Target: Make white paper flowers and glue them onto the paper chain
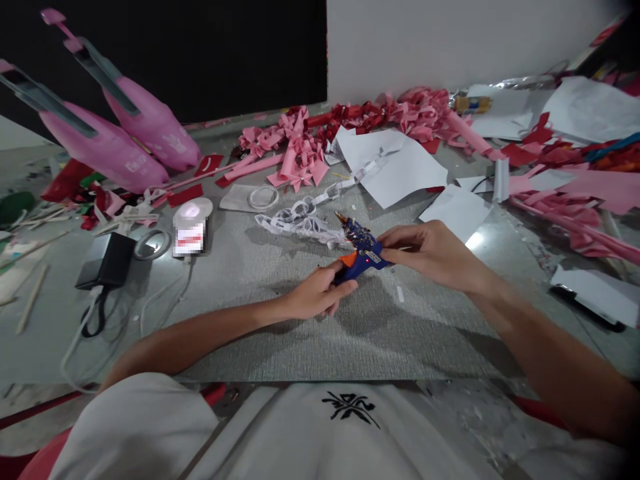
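Note:
My left hand (pixel 320 293) is closed round the handle of a small blue glue gun (pixel 361 251) with an orange trigger, held just above the grey table mat (pixel 280 333). The gun's nozzle points up and to the left. My right hand (pixel 433 252) grips the back end of the gun, fingers pinched there; what they pinch is too small to make out. A white paper chain (pixel 305 217) lies on the mat just beyond the gun.
Pink and red folded paper strips (pixel 350 127) pile along the back. White sheets (pixel 400 167) lie at centre right. Two pink cutters (pixel 125 143) stand at left, beside a black power adapter (pixel 105 260), tape rolls (pixel 153 245) and cables. More paper clutters the right edge.

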Action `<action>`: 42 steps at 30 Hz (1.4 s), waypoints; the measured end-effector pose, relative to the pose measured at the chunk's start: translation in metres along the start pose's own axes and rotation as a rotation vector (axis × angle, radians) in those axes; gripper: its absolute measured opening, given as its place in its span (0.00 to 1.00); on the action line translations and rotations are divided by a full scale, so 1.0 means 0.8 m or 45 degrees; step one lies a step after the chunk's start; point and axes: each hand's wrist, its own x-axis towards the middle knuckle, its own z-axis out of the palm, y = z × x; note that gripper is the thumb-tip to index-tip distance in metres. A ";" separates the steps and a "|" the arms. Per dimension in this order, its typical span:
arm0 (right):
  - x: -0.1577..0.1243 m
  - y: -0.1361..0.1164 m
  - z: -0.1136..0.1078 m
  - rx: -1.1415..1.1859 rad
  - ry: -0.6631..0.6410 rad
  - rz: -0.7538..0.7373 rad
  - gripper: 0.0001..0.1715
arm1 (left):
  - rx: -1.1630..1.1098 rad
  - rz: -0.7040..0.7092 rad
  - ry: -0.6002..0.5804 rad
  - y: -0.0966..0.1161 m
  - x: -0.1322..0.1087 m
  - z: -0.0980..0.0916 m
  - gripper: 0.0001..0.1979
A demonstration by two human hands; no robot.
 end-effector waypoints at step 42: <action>-0.015 -0.013 0.005 0.097 0.096 -0.026 0.13 | -0.037 0.176 0.203 -0.003 -0.002 0.006 0.21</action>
